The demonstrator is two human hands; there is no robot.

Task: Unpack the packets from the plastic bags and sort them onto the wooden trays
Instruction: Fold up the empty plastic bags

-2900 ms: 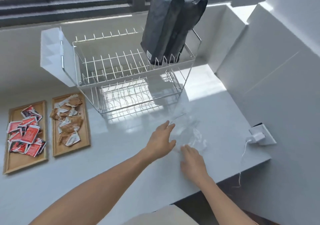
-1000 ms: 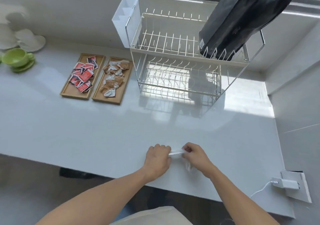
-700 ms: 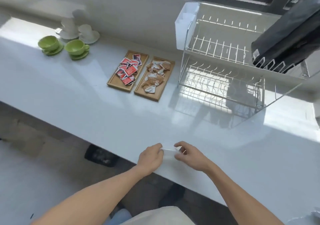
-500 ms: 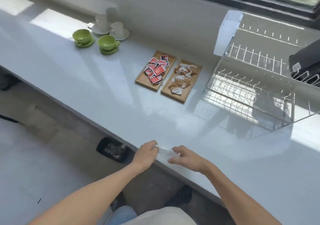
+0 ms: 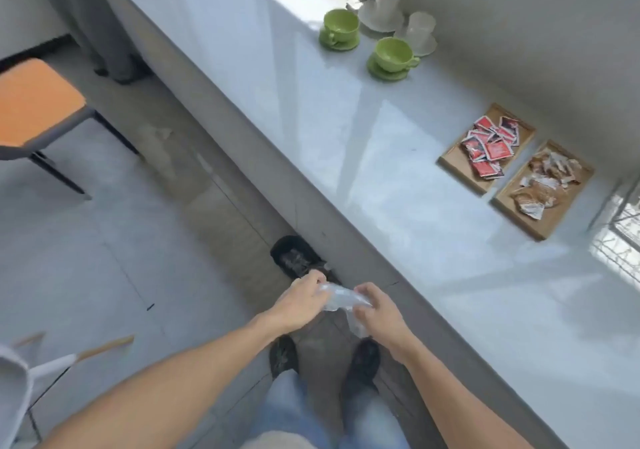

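Note:
A crumpled clear plastic bag (image 5: 341,300) is stretched between my left hand (image 5: 304,298) and my right hand (image 5: 375,310), both shut on it, held off the counter above the floor and my shoes. Far right on the white counter (image 5: 346,157) lie two wooden trays side by side. The nearer-left tray (image 5: 450,163) holds several red packets (image 5: 490,147). The other tray (image 5: 540,227) holds several brown and white packets (image 5: 545,182). I cannot tell whether anything is inside the bag.
A small dark bin (image 5: 294,258) sits on the floor under the counter edge, just beyond my hands. Two green cups (image 5: 393,55) on saucers and white cups (image 5: 419,29) stand at the counter's back. An orange-seated chair (image 5: 34,102) is at left. The wire rack's edge (image 5: 620,240) shows far right.
My view has swung left and down from the counter to the floor. Both hands lifted the crumpled bag off the counter and carried it past the edge, above the bin area.

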